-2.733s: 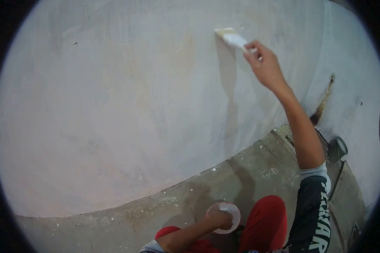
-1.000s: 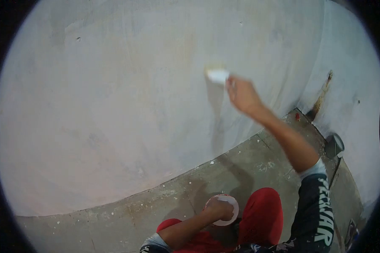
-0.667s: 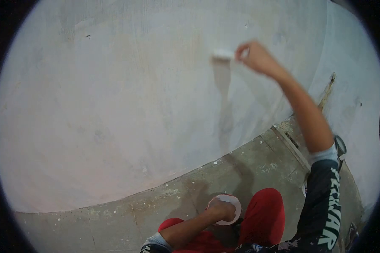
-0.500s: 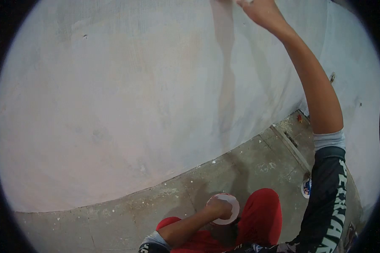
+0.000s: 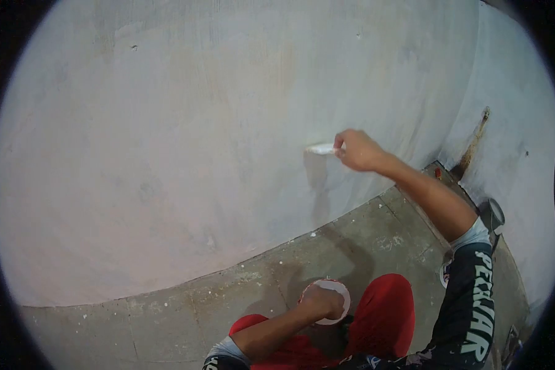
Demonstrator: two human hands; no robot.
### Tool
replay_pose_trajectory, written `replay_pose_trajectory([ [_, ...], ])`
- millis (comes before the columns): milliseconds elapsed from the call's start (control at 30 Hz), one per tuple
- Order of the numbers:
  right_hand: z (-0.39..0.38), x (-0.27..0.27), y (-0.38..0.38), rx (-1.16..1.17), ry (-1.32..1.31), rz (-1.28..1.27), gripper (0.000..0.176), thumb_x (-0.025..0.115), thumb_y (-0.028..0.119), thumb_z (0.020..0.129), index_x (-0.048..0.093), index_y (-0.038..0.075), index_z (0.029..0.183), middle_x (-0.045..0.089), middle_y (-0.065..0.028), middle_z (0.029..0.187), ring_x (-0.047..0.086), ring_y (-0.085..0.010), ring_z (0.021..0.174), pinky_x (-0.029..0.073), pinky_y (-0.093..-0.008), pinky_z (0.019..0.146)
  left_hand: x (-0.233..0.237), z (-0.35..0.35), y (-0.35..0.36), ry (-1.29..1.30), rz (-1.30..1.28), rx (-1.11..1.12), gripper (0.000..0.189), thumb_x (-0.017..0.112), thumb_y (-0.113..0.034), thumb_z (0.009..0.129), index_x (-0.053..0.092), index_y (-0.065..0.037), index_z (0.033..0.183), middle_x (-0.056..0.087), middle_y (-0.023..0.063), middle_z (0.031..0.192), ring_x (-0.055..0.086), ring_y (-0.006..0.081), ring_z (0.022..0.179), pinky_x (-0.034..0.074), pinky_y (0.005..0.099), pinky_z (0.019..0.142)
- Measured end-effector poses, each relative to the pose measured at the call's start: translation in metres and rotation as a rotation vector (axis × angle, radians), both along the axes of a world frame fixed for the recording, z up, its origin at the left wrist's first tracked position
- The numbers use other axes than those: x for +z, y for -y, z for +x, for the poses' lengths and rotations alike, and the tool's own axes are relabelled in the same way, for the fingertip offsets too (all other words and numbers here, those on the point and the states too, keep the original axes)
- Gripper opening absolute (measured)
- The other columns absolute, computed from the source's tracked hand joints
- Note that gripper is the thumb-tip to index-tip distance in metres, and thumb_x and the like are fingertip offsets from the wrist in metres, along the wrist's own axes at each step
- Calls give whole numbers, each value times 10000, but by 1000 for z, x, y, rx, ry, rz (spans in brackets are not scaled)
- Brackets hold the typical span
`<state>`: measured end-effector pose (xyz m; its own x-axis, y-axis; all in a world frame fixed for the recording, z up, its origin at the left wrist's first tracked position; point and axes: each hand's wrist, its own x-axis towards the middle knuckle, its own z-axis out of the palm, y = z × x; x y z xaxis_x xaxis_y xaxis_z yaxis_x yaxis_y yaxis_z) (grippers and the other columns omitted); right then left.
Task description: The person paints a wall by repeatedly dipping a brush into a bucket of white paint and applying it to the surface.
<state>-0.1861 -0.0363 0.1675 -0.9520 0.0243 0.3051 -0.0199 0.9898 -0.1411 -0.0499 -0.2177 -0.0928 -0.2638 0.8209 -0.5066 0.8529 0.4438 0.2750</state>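
Note:
My right hand (image 5: 360,152) is closed around the handle of a paintbrush (image 5: 320,149) whose white-coated end meets the pale wall (image 5: 185,135). A shadow of brush and hand falls on the wall just below. Low in front of me, my left hand (image 5: 322,304) grips a round paint tub (image 5: 343,291) by its edge. White shows inside the tub, and my left fingers are partly hidden against it. The tub is held close to my knees in red trousers (image 5: 383,314).
Grey floor (image 5: 185,327) with white splatters runs along the wall's base. A dark round container (image 5: 493,213) stands by the right-hand wall (image 5: 512,166). A lidded or printed tub (image 5: 444,275) is partly hidden by my right sleeve.
My right hand has come down the wall from the top of the view, bringing the brush fully into sight. The left hand and the paint tub stay nearly where they were.

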Motion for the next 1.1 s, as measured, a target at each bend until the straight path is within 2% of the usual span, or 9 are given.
replay_pose_trajectory([
  [100,-28,73,-10,11,-127,121,152,665,147,804,699,33,899,666,-236,980,641,-372,948,496,-431,842,-18,-1,-3,3,24,-13,379,538,-334,861,719,-106,1103,700,110,1138,680,296,1035,529,447,888],
  [200,-19,175,4,41,-243,22,160,670,185,823,725,50,890,625,-56,667,563,-140,576,460,-335,547,-10,-4,1,32,-11,9,387,532,-367,891,721,-85,1078,704,126,1106,677,314,1017,517,447,899],
  [300,-6,219,19,-60,-439,-77,187,641,196,863,720,45,941,668,-122,708,620,-243,589,485,-390,579,-5,-7,1,34,-4,31,406,531,-395,918,721,-63,1056,706,147,1075,675,334,997,506,448,910],
  [367,-1,231,32,-62,-802,-9,319,548,140,905,643,-94,1099,652,-268,1122,625,-381,1057,494,-440,902,-8,-8,-2,45,2,26,401,540,-390,913,721,-62,1057,705,154,1075,674,337,996,506,449,909],
  [533,-52,169,27,108,-1013,123,206,578,165,906,681,45,1038,672,-197,762,640,-382,659,500,-473,632,-5,-6,1,-24,53,25,359,584,-320,815,734,-111,1065,707,119,1106,686,290,1015,535,422,881],
  [633,-24,10,54,39,-627,109,222,489,42,874,547,13,1086,631,-272,792,646,-459,823,516,-558,707,-10,-6,1,-32,56,26,340,589,-313,809,741,-110,1035,711,125,1078,690,290,1005,541,428,869],
  [800,0,-30,49,47,76,-77,166,596,136,861,649,13,960,655,-242,896,630,-423,861,502,-487,780,6,-1,1,46,-1,58,431,539,-402,904,698,-59,1110,697,159,1109,667,337,1032,501,465,927],
  [1033,-16,161,60,115,-370,127,203,619,202,852,694,17,887,682,-246,836,667,-403,791,514,-466,745,7,-2,8,45,29,36,434,530,-408,913,707,-62,1105,698,156,1110,662,330,1049,497,460,939],
  [1100,7,200,92,-119,-392,55,317,536,134,922,623,-81,1138,676,-247,1046,671,-345,942,517,-411,798,9,-3,8,48,26,41,437,533,-408,911,708,-55,1099,698,158,1108,663,330,1048,497,456,939],
])
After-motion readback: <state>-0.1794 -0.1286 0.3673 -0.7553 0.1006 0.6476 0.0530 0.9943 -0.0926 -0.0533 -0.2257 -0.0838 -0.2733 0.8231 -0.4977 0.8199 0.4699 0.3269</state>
